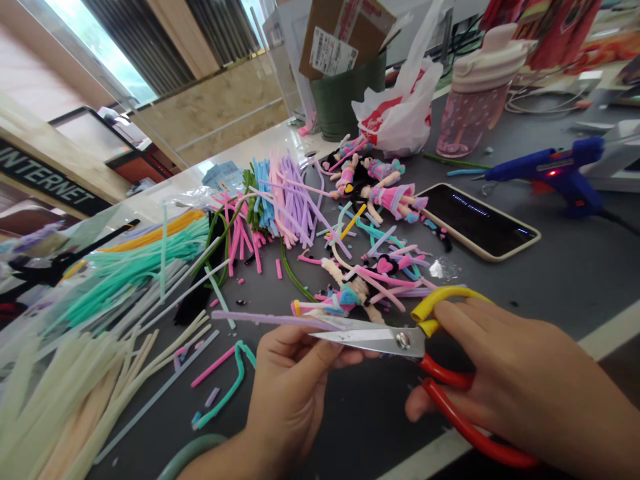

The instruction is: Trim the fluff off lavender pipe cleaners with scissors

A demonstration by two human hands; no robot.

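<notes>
Pinched between the thumb and fingers of my left hand (295, 380) is a lilac pipe cleaner (260, 319), its free end pointing left. My right hand (510, 360) grips scissors (385, 339) with one yellow and one red handle. Their blades lie slightly apart over my left fingertips, alongside the pipe cleaner; whether they touch it I cannot tell. Just behind the blades lies a small pipe-cleaner doll (345, 297) in pink and blue. Cut pink and teal pieces, such as a bent teal pipe cleaner (235, 387), lie left of my left hand.
Bundles of lilac pipe cleaners (300, 207) and teal pipe cleaners (135, 280) spread across the left and back. Several finished dolls (393, 200) lie near a phone (483, 220). A blue glue gun (550, 170), a pink bottle (470, 100) and a green bin (347, 100) stand behind.
</notes>
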